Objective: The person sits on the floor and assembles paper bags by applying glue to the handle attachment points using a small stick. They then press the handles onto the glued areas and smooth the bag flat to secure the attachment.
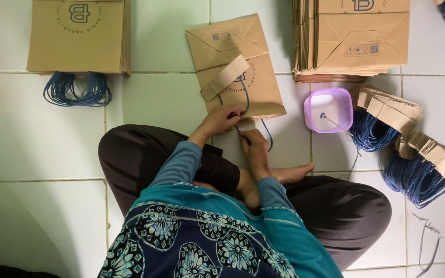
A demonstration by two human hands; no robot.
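Head view looks straight down on a person sitting cross-legged on a white tiled floor [37, 154], with a flat brown paper bag [256, 85] lying just ahead of the knees. Both hands meet at the bag's near edge. The left hand [222, 120] has its fingers pinched on a small paper strip [246, 124], and the right hand [254, 148] presses its fingers against the same strip from below. A blue cord [246, 101] loops from there up across the bag, where a second strip [226, 77] lies loose. The step in hand looks like seating a cord handle at the bag's mouth. Finishing it would seem to call for holding the strip square to the edge and pressing it flat without trapping the cord. A shallow purple tub [328, 109] sits just right of the bag, beside bundles of corded strips [413, 154]. Stacks of flat bags [78, 36] lie farther off, one with blue loops [78, 88] trailing out.
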